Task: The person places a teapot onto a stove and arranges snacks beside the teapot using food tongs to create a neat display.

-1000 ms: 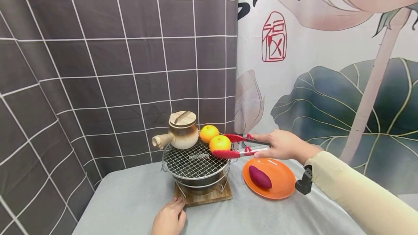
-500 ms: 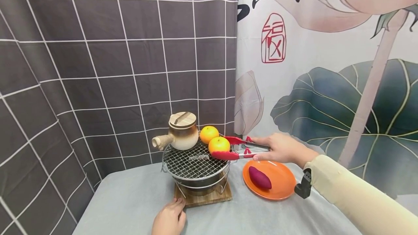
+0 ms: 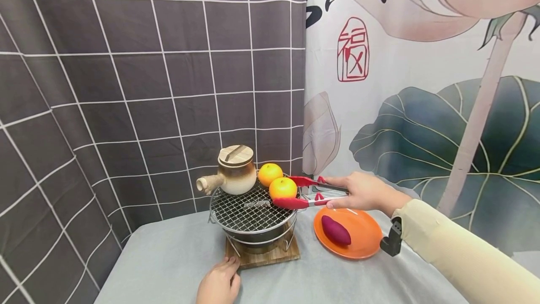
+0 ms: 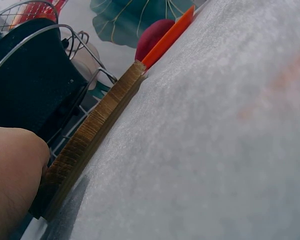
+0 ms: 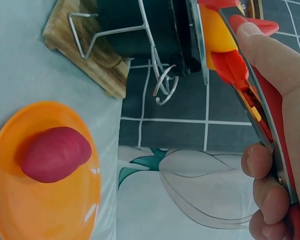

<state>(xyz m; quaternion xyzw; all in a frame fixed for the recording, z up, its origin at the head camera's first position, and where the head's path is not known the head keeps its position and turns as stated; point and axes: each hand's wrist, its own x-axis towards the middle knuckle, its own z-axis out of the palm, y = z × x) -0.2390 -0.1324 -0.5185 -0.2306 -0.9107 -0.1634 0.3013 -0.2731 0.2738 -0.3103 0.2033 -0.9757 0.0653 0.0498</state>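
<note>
My right hand [image 3: 364, 191] grips a pair of red-tipped tongs [image 3: 288, 202], thumb on one arm and fingers on the other. Their tips stand on either side of the front orange [image 3: 283, 188], on the right of the round wire grill [image 3: 240, 215]. Behind it sits another orange [image 3: 270, 173]; beside them is a clay teapot [image 3: 238, 177] with a wooden lid and side handle. Under the grill lies a wooden board [image 3: 270, 258]. My left hand [image 3: 219, 280] holds the board's front left corner, its fingertips partly hidden in the left wrist view.
An orange plate [image 3: 367, 233] with a purple sweet potato [image 3: 336, 230] lies right of the grill. Dark gridded cloth [image 3: 168, 83] and a lotus-printed cloth [image 3: 329, 60] hang close behind. A grey cloth covers the table [image 3: 160, 257].
The tongs and front orange have shifted slightly left over the grill, then stayed nearly still. The right hand has lowered a little. The left hand stays at the board's corner.
</note>
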